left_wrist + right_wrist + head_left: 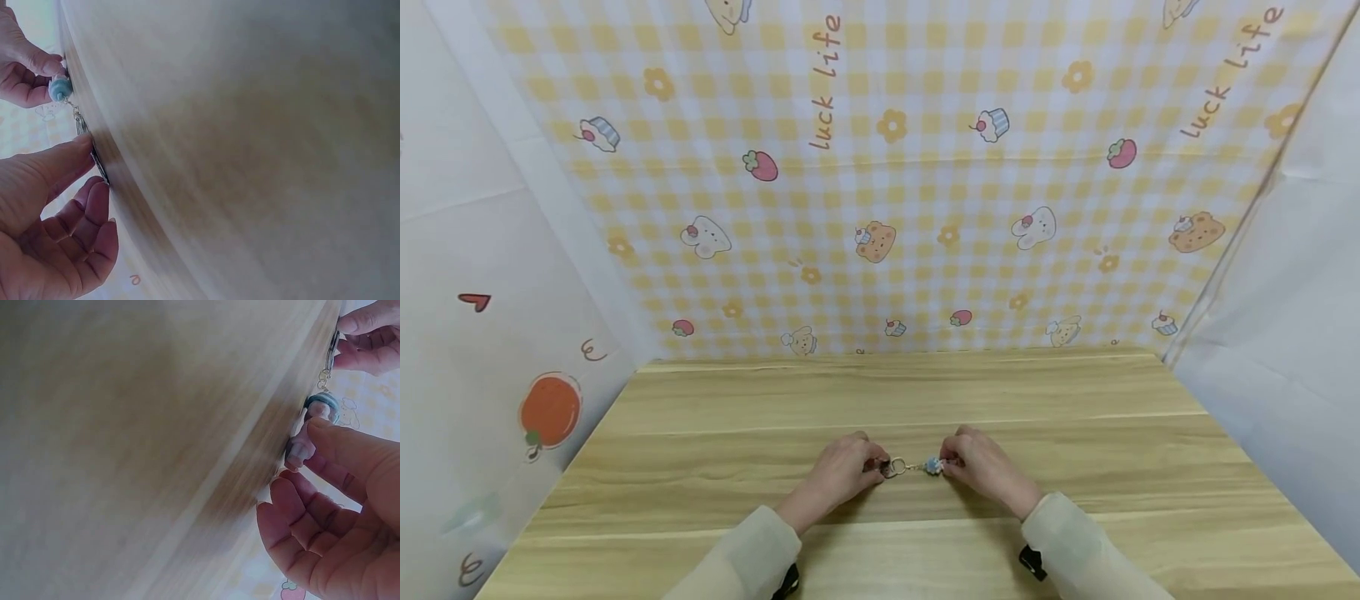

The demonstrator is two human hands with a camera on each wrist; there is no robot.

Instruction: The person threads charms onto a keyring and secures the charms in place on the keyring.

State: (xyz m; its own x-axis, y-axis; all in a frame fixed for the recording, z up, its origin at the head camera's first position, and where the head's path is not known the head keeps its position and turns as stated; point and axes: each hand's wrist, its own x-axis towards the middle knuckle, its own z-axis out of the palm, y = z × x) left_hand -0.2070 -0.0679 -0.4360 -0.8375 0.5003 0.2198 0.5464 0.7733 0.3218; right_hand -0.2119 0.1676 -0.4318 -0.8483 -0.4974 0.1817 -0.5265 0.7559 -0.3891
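Note:
A keychain lies stretched between both hands low over the wooden table, its gold-coloured ring [898, 467] on the left and a short chain running to a small figurine [933, 465] on the right. The figurine has a blue-green top, and the right wrist view shows its pinkish body [302, 445]. My left hand [844, 467] pinches the ring end between thumb and finger; a dark piece there is mostly hidden. With thumb and fingers, my right hand [987, 468] pinches the figurine's body. The blue-green top [60, 88] stays visible in the left wrist view.
The wooden table [880, 400] reaches back to a yellow checked cloth [925, 192] hung as a wall. White cloth panels stand at the left [467, 217] and right [1300, 317]. Dark straps show at both sleeves.

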